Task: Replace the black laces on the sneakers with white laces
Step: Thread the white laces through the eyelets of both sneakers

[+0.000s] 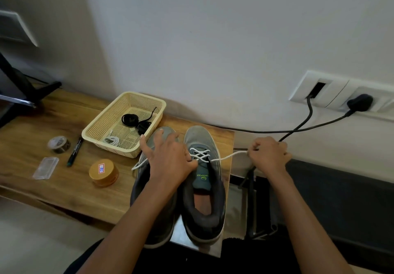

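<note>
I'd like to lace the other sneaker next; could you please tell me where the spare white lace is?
Head view: the spare white lace lies coiled at the near end of the cream basket, left of the sneakers.

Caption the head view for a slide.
Right hand holds the white lace taut off the part-laced sneaker, left hand at its eyelets; black laces in basket.

Soft, even indoor light; faint shadows; wide-angle bending at edges; corners slightly blurred.
</note>
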### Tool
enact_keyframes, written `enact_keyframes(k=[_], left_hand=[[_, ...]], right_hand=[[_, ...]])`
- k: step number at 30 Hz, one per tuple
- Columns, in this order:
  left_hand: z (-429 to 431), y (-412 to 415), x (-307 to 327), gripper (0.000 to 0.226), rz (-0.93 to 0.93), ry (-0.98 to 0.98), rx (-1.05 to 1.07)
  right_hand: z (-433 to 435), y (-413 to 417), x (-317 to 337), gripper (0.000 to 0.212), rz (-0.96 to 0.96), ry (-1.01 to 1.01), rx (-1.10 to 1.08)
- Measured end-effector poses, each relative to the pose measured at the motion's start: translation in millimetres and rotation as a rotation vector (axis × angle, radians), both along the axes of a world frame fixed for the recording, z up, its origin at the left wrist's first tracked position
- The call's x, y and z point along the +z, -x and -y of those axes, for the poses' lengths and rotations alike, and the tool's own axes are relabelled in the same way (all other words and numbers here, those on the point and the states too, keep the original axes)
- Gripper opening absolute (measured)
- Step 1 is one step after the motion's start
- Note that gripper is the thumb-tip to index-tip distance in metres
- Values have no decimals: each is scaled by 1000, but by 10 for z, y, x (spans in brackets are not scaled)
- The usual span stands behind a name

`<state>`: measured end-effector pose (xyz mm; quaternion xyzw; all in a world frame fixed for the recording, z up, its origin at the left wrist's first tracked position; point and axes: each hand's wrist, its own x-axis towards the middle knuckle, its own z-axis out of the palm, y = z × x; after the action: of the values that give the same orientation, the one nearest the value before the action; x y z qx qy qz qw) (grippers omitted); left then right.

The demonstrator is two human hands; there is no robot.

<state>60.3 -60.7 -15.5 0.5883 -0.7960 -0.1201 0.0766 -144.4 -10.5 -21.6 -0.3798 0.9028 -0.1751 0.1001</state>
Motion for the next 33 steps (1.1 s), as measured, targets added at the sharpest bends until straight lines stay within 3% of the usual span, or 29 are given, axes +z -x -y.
enact_keyframes(k=[4, 9, 14, 17, 19, 21, 26, 30, 33], left_hand=[[-2, 1, 15, 21, -2, -20, -3], [-10, 20, 6, 16, 10, -16, -11], [5, -1, 3, 13, -3, -33, 7], [27, -17, 1, 12, -7, -51, 17], [32, -9, -5, 12, -17, -53, 22], [22, 7, -18, 13, -17, -45, 11], [85, -53, -12, 26, -119, -43, 35], [209, -176, -46, 16, -125, -63, 29], [258, -201, -99, 10, -108, -114, -37]], right_hand=[[24, -170, 51, 15, 85, 82, 298], [77, -461, -29, 13, -109, 2, 559], [81, -449, -40, 12, -146, -18, 560], [51, -265, -16, 10, -165, -5, 323], [12, -111, -9, 11, -67, -27, 141], [-16, -50, -24, 12, 37, -103, 97], [22, -251, 4, 19, 29, 0, 294], [66, -459, -18, 11, -3, -7, 517], [92, -486, -67, 11, 0, -18, 552]])
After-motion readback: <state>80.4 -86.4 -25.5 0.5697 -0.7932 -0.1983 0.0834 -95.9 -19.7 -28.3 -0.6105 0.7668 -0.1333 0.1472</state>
